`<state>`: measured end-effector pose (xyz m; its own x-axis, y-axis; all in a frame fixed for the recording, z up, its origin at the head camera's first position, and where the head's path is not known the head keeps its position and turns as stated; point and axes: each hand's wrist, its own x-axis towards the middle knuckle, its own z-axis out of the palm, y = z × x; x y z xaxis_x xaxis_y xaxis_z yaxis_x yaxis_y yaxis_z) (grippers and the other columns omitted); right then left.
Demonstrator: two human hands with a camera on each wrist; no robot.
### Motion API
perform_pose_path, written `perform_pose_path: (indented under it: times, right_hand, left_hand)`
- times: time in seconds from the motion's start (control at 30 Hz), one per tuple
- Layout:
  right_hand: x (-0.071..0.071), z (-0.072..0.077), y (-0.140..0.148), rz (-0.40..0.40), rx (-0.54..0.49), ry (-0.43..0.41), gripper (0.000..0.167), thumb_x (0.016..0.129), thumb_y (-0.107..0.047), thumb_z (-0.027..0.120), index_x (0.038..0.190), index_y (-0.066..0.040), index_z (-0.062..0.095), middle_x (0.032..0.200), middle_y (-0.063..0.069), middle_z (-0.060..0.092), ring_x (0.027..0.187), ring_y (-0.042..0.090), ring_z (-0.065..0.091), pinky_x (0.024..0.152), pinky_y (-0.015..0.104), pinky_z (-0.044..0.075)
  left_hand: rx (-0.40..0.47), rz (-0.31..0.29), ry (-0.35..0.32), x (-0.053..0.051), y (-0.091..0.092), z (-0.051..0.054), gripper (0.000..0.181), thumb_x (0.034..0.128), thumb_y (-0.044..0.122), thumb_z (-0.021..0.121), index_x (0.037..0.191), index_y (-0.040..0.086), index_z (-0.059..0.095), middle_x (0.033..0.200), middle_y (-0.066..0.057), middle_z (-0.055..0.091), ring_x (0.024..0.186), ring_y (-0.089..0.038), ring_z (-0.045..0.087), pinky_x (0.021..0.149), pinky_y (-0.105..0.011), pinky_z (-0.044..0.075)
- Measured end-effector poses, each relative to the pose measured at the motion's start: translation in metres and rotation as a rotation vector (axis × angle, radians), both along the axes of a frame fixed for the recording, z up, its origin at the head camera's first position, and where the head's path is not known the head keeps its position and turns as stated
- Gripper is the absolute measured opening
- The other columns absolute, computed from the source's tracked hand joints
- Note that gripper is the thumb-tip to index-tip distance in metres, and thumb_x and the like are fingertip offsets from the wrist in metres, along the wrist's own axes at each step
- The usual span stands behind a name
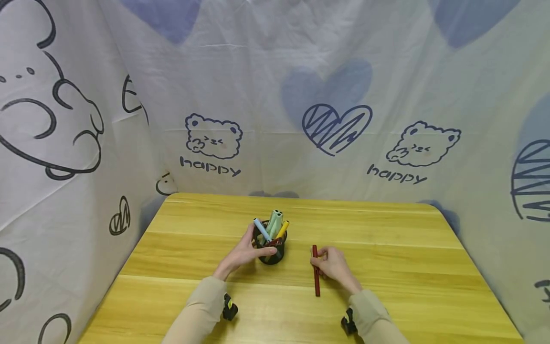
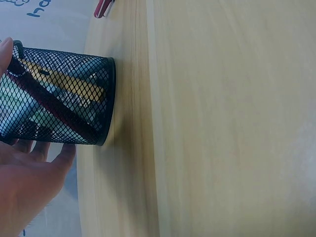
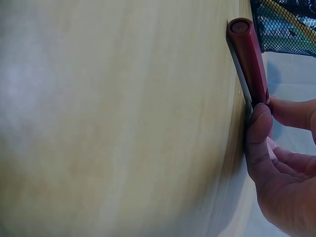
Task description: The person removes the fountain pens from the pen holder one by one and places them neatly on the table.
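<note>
My left hand (image 1: pixel 241 254) holds a black mesh pen cup (image 1: pixel 270 260), its thumb across the near side and the other fingers round the left. Inside the cup stand a light blue marker (image 1: pixel 261 228), a yellow marker (image 1: pixel 283 229), green markers (image 1: pixel 277 224) and a dark red one (image 2: pixel 57 103), seen through the mesh. To the right of the cup, my right hand (image 1: pixel 337 268) pinches another dark red marker (image 1: pixel 317 285) between thumb and fingertips. This marker points away from me, low over the wooden table; whether it touches the tabletop I cannot tell.
The wooden table (image 1: pixel 386 248) reaches back to a white cloth (image 1: pixel 266 119) with printed hearts and bears. More cloth hangs at the left and right sides. Black wrist cameras (image 1: pixel 229 308) sit by both cuffs.
</note>
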<state>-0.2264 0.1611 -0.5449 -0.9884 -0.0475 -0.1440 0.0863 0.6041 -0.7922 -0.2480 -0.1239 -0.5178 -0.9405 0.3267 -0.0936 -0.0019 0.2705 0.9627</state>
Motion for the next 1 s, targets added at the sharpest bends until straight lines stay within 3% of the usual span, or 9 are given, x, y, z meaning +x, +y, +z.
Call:
perform_pose_path:
  times: [0.37,1.0]
  right_hand:
    - [0.0012,0.0006,-0.0016,-0.015,0.005,-0.003,0.022,0.095,-0.017,0.069,0.106,0.002,0.064,0.064,0.005,0.065,0.047,0.014,0.057,0.044,0.026,0.047]
    - [0.0024,-0.0009,-0.0006,-0.013,-0.01,0.027,0.027,0.095,-0.017,0.069,0.11,0.005,0.064,0.063,0.004,0.066,0.046,0.014,0.057,0.046,0.027,0.048]
  left_hand:
    - [0.003,0.003,-0.008,-0.0011,0.0005,-0.0009,0.102,0.0824,0.034,0.084,0.16,0.023,0.019,0.171,-0.016,0.005,0.154,-0.047,0.011,0.12,-0.07,0.019]
    - [0.004,-0.001,-0.001,-0.0028,-0.0008,-0.002,0.099,0.0817,0.036,0.084,0.159,0.029,0.022,0.167,-0.02,0.019,0.154,-0.045,0.016,0.12,-0.066,0.027]
